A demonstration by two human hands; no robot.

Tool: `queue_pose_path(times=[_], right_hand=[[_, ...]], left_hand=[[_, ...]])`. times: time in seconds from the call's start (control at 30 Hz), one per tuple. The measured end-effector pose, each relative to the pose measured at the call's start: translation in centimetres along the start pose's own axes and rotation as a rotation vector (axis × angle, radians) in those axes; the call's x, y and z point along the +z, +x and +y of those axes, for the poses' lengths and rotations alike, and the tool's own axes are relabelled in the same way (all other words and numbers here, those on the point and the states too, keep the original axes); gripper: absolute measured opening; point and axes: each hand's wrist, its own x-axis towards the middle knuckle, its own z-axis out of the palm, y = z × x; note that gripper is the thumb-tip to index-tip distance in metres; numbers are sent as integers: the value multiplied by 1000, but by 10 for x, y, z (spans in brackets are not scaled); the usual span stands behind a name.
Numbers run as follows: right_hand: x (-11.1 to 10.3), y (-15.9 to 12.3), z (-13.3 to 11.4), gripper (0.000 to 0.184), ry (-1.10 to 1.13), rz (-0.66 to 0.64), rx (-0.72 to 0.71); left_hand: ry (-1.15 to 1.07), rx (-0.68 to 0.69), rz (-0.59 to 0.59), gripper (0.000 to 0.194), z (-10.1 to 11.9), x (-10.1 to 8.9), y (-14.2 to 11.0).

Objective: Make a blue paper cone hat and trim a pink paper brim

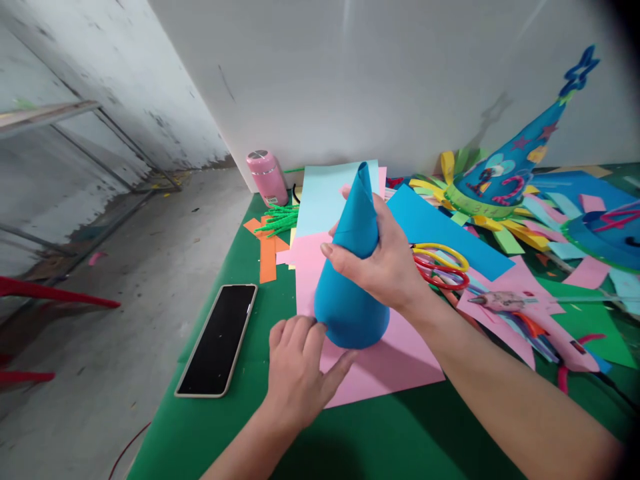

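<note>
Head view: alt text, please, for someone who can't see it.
A right hand grips a blue cone upright over pink paper, the left hand at its base. A phone lies left; a decorated hat and glue gun are right.

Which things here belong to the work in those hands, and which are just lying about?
Seem to belong:
blue paper cone, gripped by the right hand, the left hand at its base
pink sheet beneath it
probably the glue gun and scissors

Apparently just lying about:
phone
pink bottle

Cone partly hidden; rightmost hat cropped
</note>
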Motion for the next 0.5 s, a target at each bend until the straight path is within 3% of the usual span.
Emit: queue_pose_path(times=[0.1, 0.23, 0.4, 0.5], right_hand=[[-1, 0, -2, 58, -31, 10, 10], [-1, 1, -4, 59, -38, 5, 27], [-1, -1, -6, 59, -28, -4, 41], [-1, -1, -7, 60, -22, -8, 55]], left_hand=[[114, 41, 19, 19, -3, 7, 17], [171, 41, 44, 19, -18, 19, 19], [283, -123, 52, 23, -68, 18, 10], [266, -214, 112, 9, -79, 12, 11]])
